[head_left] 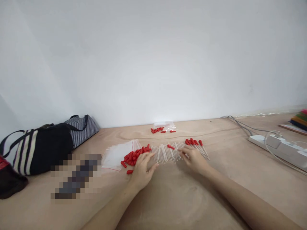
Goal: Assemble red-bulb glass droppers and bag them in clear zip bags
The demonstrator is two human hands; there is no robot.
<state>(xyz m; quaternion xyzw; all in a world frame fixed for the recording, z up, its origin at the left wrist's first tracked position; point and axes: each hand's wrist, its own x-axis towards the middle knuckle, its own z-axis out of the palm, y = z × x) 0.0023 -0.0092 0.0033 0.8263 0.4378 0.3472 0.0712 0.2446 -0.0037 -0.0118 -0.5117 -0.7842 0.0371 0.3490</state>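
My left hand [142, 171] rests beside a pile of red rubber dropper bulbs [134, 156], its thumb and fingers spread apart with nothing between them. Many thin glass dropper tubes [163, 155] lie side by side between my hands. My right hand [195, 159] is closed in a pinch at the right end of this row, apparently on a glass tube. A single red bulb [170, 146] shows just left of those fingertips, over the row; whether it is fitted on the pinched tube is hard to make out. Several droppers with red bulbs fitted [195, 142] lie beyond my right hand.
A clear plastic bag [117, 156] lies left of the bulb pile. Near the wall are more red bulbs [157, 130] and another bag [165, 124]. A black striped bag [45, 148] stands at left. A white power strip [278, 148] with cables lies at right.
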